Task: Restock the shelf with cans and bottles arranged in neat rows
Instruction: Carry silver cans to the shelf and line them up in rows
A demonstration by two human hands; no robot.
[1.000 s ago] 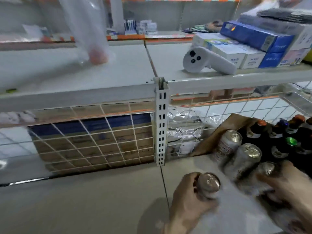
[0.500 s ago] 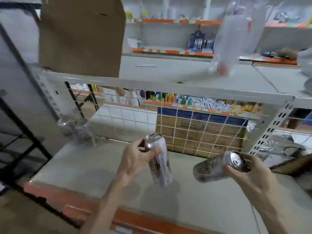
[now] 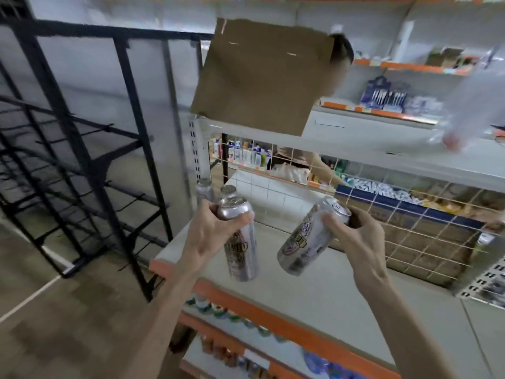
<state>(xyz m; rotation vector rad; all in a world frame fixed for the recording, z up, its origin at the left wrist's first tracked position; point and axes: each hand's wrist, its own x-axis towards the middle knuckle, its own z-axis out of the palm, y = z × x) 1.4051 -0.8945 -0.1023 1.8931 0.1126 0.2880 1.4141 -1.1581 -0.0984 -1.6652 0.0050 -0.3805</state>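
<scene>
Holding cans [image 3: 240,242], hands [image 3: 210,233] over grey shelf [image 3: 314,294], shop aisle

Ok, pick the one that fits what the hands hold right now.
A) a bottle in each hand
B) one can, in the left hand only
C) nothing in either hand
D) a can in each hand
D: the left hand grips a can near its top, nearly upright, and the right hand grips another can that is tilted, both above the shelf.

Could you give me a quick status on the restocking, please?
Left hand and right hand each hold a can. Two cans stand at shelf's back corner. Path clear.
</scene>
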